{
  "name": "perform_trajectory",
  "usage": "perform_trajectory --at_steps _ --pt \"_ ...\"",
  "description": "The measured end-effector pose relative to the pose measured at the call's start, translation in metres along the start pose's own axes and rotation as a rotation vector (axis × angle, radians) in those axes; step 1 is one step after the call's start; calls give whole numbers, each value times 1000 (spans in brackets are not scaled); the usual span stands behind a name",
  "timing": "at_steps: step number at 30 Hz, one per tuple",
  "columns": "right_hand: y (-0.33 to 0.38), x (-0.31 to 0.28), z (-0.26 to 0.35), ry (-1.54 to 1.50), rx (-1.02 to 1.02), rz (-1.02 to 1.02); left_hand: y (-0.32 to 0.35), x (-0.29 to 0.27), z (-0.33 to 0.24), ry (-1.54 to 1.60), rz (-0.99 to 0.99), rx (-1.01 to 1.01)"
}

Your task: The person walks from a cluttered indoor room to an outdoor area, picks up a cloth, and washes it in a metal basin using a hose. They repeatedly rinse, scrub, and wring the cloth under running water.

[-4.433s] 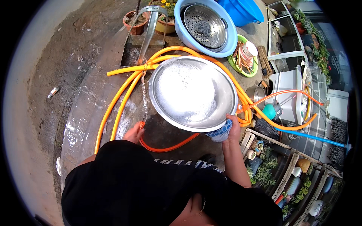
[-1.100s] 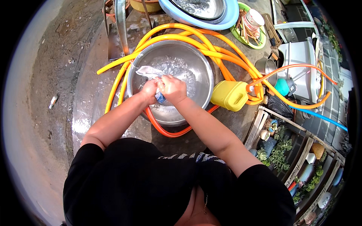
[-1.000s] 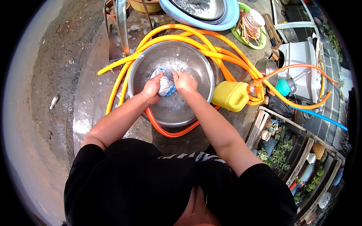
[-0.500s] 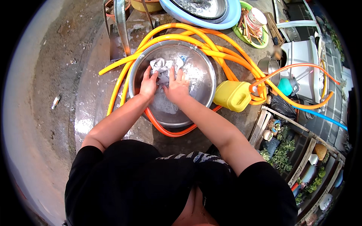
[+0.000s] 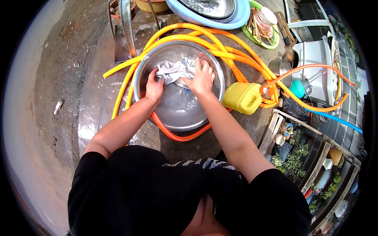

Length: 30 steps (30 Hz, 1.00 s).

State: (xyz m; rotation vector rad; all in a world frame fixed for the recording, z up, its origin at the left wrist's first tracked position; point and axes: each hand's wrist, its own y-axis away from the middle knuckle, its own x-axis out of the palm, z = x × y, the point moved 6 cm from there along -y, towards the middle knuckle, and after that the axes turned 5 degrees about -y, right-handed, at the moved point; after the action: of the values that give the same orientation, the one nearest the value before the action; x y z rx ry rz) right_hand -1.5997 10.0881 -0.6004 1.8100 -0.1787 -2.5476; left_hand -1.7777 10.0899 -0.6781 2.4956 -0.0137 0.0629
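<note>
A crumpled white-grey wet cloth [image 5: 175,71] lies in the large round metal basin [image 5: 177,114], with a little water and some blue-patterned patches showing near it. My left hand [image 5: 155,86] is curled at the cloth's left end, its edge between thumb and fingers. At the right end rests my right hand [image 5: 202,78], fingers spread and thumb touching the fabric. The undersides of both hands are hidden.
A yellow-orange hose [image 5: 173,38] coils around the basin, and a yellow jug [image 5: 242,97] stands to its right. Beyond are a blue tub [image 5: 240,19] and a green basin [image 5: 271,44]. A wooden crate [image 5: 271,133] with plants is at the lower right.
My right hand has moved right and slightly up, its fingers spreading. The cloth, bunched before, now stretches wider between both hands. The left hand has barely shifted.
</note>
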Motion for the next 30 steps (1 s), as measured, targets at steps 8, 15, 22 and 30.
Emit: perform_trajectory --at_steps 8,15,22,30 --pt "15 33 -4 -71 254 218 12 12 -13 130 136 -131" --pt "74 -25 129 -501 -224 -67 27 31 -13 618 521 -588" --pt "2 12 39 -260 105 26 24 38 -1 522 291 -472" --pt "37 6 64 -194 -133 21 18 24 4 341 198 -427"
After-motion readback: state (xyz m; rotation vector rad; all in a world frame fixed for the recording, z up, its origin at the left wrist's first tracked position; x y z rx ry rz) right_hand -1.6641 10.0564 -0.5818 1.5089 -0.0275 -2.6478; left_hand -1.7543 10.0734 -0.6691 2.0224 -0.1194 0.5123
